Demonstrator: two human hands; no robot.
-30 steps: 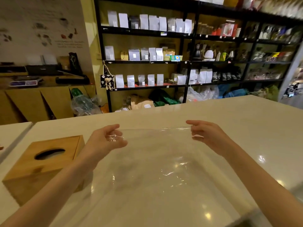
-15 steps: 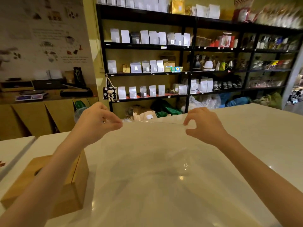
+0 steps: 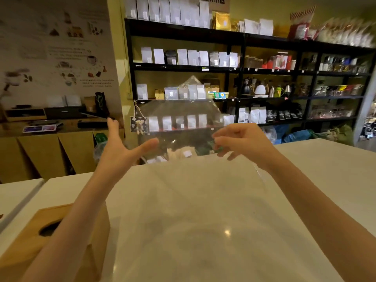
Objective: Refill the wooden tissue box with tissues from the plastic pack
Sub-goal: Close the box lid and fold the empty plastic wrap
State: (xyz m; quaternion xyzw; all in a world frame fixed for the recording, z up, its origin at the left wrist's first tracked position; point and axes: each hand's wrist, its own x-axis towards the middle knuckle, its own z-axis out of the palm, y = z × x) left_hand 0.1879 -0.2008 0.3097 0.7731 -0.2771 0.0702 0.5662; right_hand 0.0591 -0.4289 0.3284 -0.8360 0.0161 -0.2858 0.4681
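Note:
The clear plastic pack (image 3: 183,127) is a see-through film billowing in the air between my hands, its top corner raised in front of the shelves. Its lower part hangs toward me over the white counter (image 3: 325,163). My left hand (image 3: 122,147) is open with fingers spread, just left of the film and not gripping it. My right hand (image 3: 244,143) has its fingers curled at the film's right edge. The wooden tissue box (image 3: 22,243) sits at the lower left with its oval slot facing up, partly hidden by my left forearm. No tissues show.
Black shelves (image 3: 183,68) with white pouches, kettles and jars fill the back wall. A wooden side counter (image 3: 40,147) with a scale stands at the left. A second white tabletop (image 3: 14,196) adjoins the counter at the far left.
My left hand has let go of the film and spread open. Both hands rose, and the film has billowed upward. The view tilted up, so the box sits lower in the picture.

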